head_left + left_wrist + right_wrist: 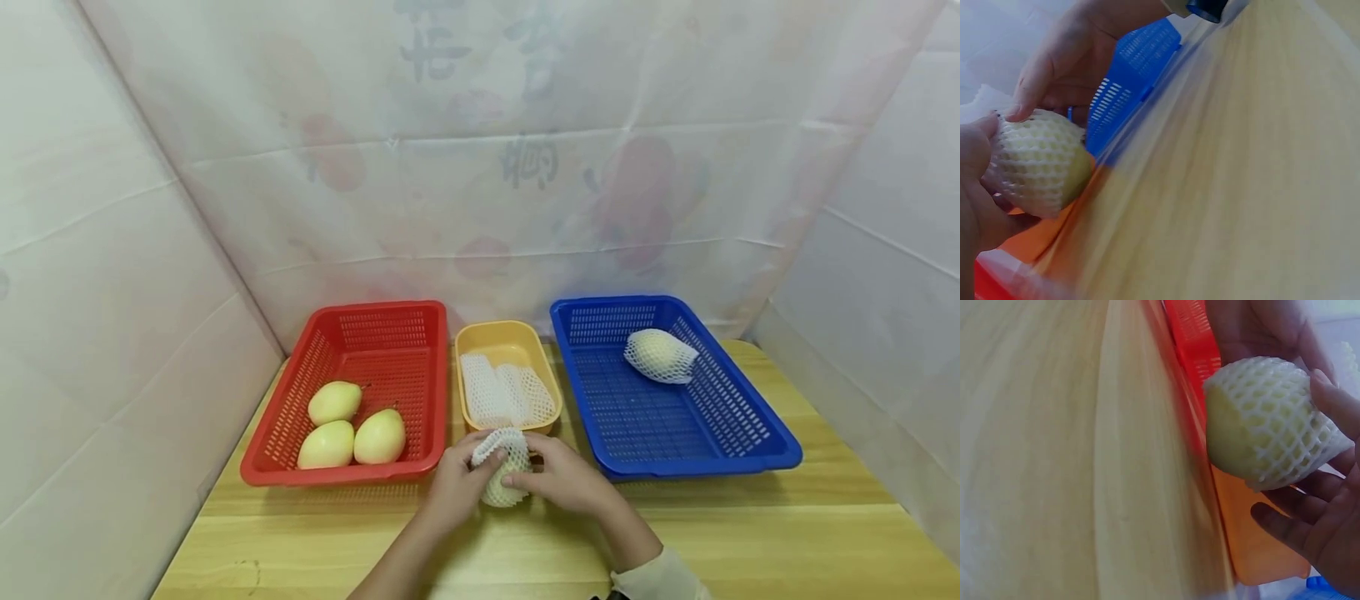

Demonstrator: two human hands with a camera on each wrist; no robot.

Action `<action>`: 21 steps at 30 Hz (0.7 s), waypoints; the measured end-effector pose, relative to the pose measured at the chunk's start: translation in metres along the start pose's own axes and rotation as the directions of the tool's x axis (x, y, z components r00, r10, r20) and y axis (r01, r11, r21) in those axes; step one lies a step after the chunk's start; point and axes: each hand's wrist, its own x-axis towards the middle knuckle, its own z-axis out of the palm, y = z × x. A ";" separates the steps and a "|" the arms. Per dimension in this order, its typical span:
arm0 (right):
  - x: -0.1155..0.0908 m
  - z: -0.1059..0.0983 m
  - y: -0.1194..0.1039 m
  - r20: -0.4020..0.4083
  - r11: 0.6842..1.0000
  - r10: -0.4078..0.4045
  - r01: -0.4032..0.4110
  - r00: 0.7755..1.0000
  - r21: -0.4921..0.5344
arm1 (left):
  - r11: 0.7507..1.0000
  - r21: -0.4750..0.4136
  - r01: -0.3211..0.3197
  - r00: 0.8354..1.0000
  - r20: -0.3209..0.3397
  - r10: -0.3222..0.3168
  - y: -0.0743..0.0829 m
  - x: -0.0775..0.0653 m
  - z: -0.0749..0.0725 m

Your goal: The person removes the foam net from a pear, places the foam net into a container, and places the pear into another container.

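A pale yellow pear (pixel 502 485) is held between both hands in front of the yellow tray, with a white foam net (pixel 1279 412) stretched over most of it. One end of the pear pokes out bare in both wrist views. On its left side my left hand (pixel 453 485) grips the netted pear, thumb on the near face. From the other side my right hand (pixel 572 477) holds it, thumb on the net and fingers curled behind. Loose netting extends past the pear at the end away from the bare part.
To the left stands a red basket (pixel 341 477) with three bare pears (pixel 380 436). A yellow tray (pixel 506 332) behind the hands contains several white foam nets (pixel 495 392). The blue basket (pixel 622 425) on the right holds one netted pear (pixel 660 356). All stand on a wooden table (pixel 750 533).
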 end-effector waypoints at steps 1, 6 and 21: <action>0.000 0.000 0.000 -0.011 1.000 -0.007 0.007 1.000 -0.005 | 1.000 0.002 0.002 1.000 0.007 -0.003 0.001 0.001 0.000; 0.000 -0.001 -0.002 -0.058 0.999 -0.031 0.029 0.998 -0.036 | 0.999 -0.003 0.035 0.996 0.078 -0.035 0.004 0.001 -0.002; 0.006 0.002 -0.003 -0.118 0.998 -0.055 0.059 0.991 0.036 | 0.997 -0.033 0.071 0.958 0.282 -0.059 0.003 0.009 -0.015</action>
